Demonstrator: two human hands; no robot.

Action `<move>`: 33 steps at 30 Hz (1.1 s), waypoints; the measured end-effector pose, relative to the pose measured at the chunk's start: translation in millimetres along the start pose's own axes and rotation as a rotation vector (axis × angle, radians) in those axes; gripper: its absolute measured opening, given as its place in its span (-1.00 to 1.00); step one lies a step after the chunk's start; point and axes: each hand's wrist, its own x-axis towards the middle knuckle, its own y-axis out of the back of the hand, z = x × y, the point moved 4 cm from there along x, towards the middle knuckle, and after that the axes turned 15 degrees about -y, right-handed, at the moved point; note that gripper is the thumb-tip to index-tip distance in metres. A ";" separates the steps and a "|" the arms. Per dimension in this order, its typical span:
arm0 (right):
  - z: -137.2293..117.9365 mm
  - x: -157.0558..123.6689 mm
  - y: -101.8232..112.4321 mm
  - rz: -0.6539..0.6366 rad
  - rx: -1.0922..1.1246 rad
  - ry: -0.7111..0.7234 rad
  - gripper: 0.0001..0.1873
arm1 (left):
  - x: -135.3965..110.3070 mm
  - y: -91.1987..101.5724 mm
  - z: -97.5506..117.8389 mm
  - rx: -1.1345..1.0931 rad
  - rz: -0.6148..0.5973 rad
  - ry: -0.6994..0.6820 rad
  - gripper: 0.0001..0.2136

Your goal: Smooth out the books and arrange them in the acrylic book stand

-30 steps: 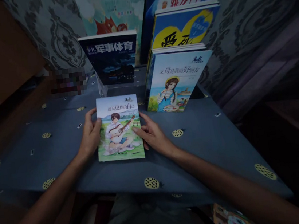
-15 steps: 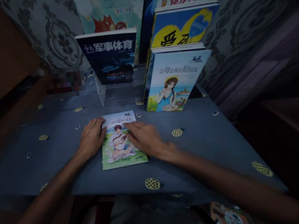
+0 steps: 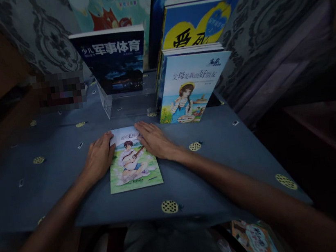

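Guitar-cover paperback [image 3: 134, 165] lies flat, face up, on the blue tablecloth [image 3: 221, 156], right between both hands.
Left hand [image 3: 99, 157]: palm down, fingers straight, laid over the book's upper left edge. Thumb side on the cover, the rest on the cloth. Flat, not gripping.
Right hand [image 3: 156, 140]: palm down, fingers [image 3: 139, 126] stretched across the book's top right corner and covering part of the title. Also flat, not gripping.
The hands are apart, and the cover art shows in the gap between them. The near half of the book, toward the wrists, is uncovered.

Around them:
- Just beyond the fingertips is a clear acrylic stand [image 3: 108, 105], upright, holding a navy book [image 3: 112, 59] with white title lettering.
- Beyond the right hand, just beside the stand, a girl-cover paperback [image 3: 193, 81] stands leaning back. It is close to the right fingertips but not touching them.
- A yellow-and-blue book [image 3: 198, 25] stands behind and above that one, at the front of a stack.
- Yellow dotted motif [image 3: 170, 206] is printed on the cloth near the table edge, between the forearms.
- Patch far left of the left hand is blurred, can't tell what it is.
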 end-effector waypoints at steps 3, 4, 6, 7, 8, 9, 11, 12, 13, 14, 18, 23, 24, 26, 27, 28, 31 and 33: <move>11.3 -5.0 4.6 0.020 0.028 0.008 -0.43 | 3.2 -1.4 -2.9 -0.008 -0.007 -0.011 -0.65; 12.6 -5.4 5.1 0.028 0.037 0.020 -0.44 | 4.2 -1.2 -3.8 -0.005 -0.015 -0.018 -0.64; 13.8 -4.5 5.3 0.041 0.052 0.046 -0.46 | 6.1 0.1 -5.0 0.010 -0.041 -0.043 -0.61; 14.4 -3.7 5.2 0.045 0.059 0.055 -0.47 | 7.2 1.2 -5.2 0.023 -0.056 -0.059 -0.59; 15.3 -2.8 4.8 0.047 0.068 0.061 -0.47 | 8.4 2.6 -5.2 0.039 -0.071 -0.075 -0.58; 16.5 -1.9 4.4 0.049 0.078 0.063 -0.47 | 9.7 4.0 -5.1 0.059 -0.083 -0.088 -0.57; 19.7 -0.3 3.1 0.049 0.104 0.068 -0.48 | 12.5 6.3 -3.6 0.104 -0.094 -0.111 -0.55; 21.5 0.3 2.3 0.049 0.119 0.072 -0.48 | 14.0 6.5 -1.4 0.125 -0.096 -0.128 -0.54; 23.2 0.9 1.5 0.050 0.132 0.079 -0.48 | 15.3 5.9 2.1 0.141 -0.098 -0.153 -0.54; 24.9 1.4 0.7 0.053 0.144 0.086 -0.48 | 16.2 4.5 7.2 0.149 -0.100 -0.187 -0.54; 29.1 2.7 -1.2 0.071 0.173 0.103 -0.49 | 10.2 -6.7 43.1 0.057 -0.132 -0.423 -0.57; 27.1 2.5 0.2 0.046 0.155 0.097 -0.49 | -20.7 -10.3 87.5 -0.114 -0.192 -0.733 -0.63; 26.2 2.3 1.1 0.041 0.149 0.092 -0.50 | -26.1 -9.3 91.5 -0.127 -0.195 -0.762 -0.63; 24.4 2.2 2.6 0.029 0.136 0.075 -0.50 | -33.2 -7.6 95.0 -0.134 -0.197 -0.790 -0.62; 23.6 2.1 3.1 0.022 0.129 0.066 -0.50 | -35.0 -7.2 95.3 -0.130 -0.192 -0.794 -0.62; 22.8 2.0 3.6 0.017 0.123 0.058 -0.50 | -35.9 -7.1 95.1 -0.124 -0.187 -0.799 -0.63; 19.5 0.6 4.9 0.023 0.113 0.052 -0.51 | -36.1 -8.1 94.4 -0.101 -0.163 -0.810 -0.62; 16.5 -1.4 5.5 0.032 0.101 0.051 -0.53 | -35.9 -8.9 94.5 -0.087 -0.144 -0.810 -0.63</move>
